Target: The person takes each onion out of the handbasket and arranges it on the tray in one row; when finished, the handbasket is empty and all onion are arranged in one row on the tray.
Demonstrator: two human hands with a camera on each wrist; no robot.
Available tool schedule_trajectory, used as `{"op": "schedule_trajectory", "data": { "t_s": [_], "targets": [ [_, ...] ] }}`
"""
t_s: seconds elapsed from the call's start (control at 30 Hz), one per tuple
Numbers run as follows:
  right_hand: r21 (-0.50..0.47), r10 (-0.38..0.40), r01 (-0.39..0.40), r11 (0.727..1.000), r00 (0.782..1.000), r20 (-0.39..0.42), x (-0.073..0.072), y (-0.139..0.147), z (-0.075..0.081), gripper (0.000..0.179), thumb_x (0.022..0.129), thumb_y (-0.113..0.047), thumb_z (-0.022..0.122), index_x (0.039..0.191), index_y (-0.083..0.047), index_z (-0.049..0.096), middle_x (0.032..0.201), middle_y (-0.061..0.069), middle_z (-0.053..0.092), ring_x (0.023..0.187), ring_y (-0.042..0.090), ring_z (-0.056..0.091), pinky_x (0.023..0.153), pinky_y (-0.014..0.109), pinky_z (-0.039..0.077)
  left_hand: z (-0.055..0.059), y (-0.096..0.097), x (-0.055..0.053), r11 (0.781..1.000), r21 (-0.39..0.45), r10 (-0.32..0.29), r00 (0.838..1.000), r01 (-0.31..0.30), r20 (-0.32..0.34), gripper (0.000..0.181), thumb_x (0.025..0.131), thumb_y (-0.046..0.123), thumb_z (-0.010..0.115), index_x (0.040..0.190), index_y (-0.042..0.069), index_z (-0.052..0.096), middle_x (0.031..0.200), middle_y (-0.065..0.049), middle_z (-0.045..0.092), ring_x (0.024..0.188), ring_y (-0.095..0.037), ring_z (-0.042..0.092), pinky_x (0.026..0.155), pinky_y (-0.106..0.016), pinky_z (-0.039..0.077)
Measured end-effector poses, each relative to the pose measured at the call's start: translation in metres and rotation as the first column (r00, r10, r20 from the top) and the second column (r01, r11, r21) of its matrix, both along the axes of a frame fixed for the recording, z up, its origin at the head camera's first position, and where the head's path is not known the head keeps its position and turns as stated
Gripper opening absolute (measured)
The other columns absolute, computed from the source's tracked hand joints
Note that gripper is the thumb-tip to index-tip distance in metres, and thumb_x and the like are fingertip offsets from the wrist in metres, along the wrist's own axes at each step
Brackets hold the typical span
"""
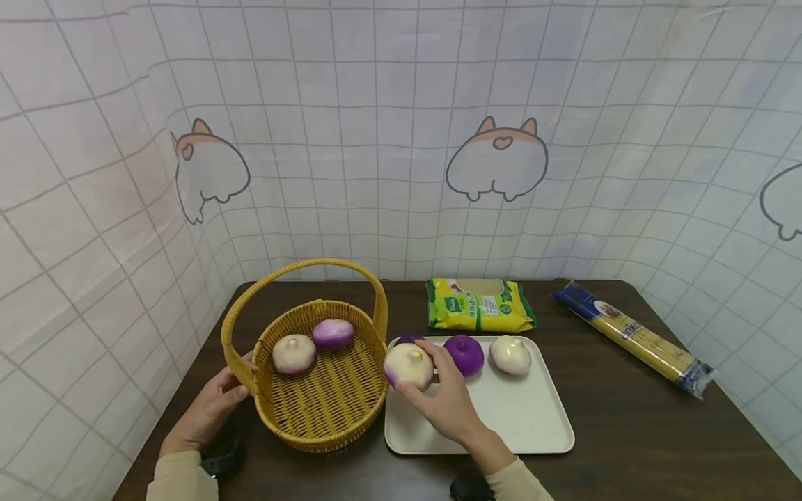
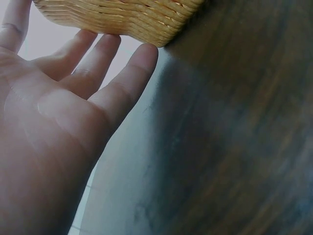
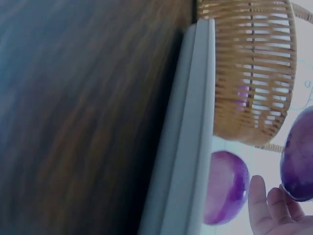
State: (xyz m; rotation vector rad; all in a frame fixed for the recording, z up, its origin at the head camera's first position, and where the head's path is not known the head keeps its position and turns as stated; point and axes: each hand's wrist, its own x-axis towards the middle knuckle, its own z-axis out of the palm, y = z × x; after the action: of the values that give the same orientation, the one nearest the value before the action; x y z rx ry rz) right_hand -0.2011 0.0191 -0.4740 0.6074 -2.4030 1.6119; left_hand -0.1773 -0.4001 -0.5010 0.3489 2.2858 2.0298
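Observation:
In the head view my right hand pinches a white-and-purple onion between thumb and fingers, over the tray's left edge and close to the basket rim. The held onion shows its purple underside in the right wrist view. My left hand touches the left side of the yellow wicker basket by the handle's foot; its fingers stretch out to the woven wall. Inside the basket lie a pale onion and a purple-pink onion.
The white tray bears a purple onion, a white onion and another purple onion, partly hidden. Behind it lies a yellow-green packet; a long noodle packet lies right. A grid-patterned curtain surrounds the dark table.

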Motion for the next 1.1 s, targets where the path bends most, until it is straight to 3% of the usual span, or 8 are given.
{"op": "schedule_trajectory", "data": {
  "t_s": [0.2,0.6,1.1],
  "targets": [
    [-0.004,-0.003,0.003,1.0,0.999,0.032,-0.001,0.012,-0.003,0.076,0.081,-0.037,0.079,0.143,-0.013,0.045,0.134,-0.004,0.051,0.113,0.014,0.052,0.084,0.032,0.048,0.0,0.0,0.0,1.0,-0.012,0.0,1.0,0.0,0.003,0.038,0.102,0.014,0.05,0.129,-0.011,0.04,0.159,-0.019,0.019,0.129,0.008,0.031,0.095,-0.013,0.033],
    [0.023,0.006,-0.009,1.0,0.993,0.115,-0.002,0.026,-0.018,0.075,0.076,-0.033,0.084,0.139,-0.011,0.05,0.13,-0.003,0.055,0.108,0.014,0.054,0.082,0.028,0.05,0.004,0.001,0.001,1.0,-0.007,-0.004,1.0,0.004,-0.001,0.038,0.102,0.015,0.052,0.128,-0.01,0.041,0.157,-0.032,0.01,0.128,0.007,0.031,0.095,-0.014,0.034],
    [0.111,0.073,-0.09,0.99,0.986,0.147,-0.001,0.031,-0.026,0.082,0.07,-0.036,0.088,0.138,-0.012,0.049,0.129,-0.002,0.051,0.11,0.014,0.051,0.084,0.028,0.048,0.003,-0.001,0.0,0.999,-0.039,0.017,0.999,-0.015,0.035,0.04,0.102,0.016,0.052,0.129,-0.009,0.038,0.158,-0.029,0.011,0.131,0.003,0.028,0.094,-0.013,0.033]
  ]
}}
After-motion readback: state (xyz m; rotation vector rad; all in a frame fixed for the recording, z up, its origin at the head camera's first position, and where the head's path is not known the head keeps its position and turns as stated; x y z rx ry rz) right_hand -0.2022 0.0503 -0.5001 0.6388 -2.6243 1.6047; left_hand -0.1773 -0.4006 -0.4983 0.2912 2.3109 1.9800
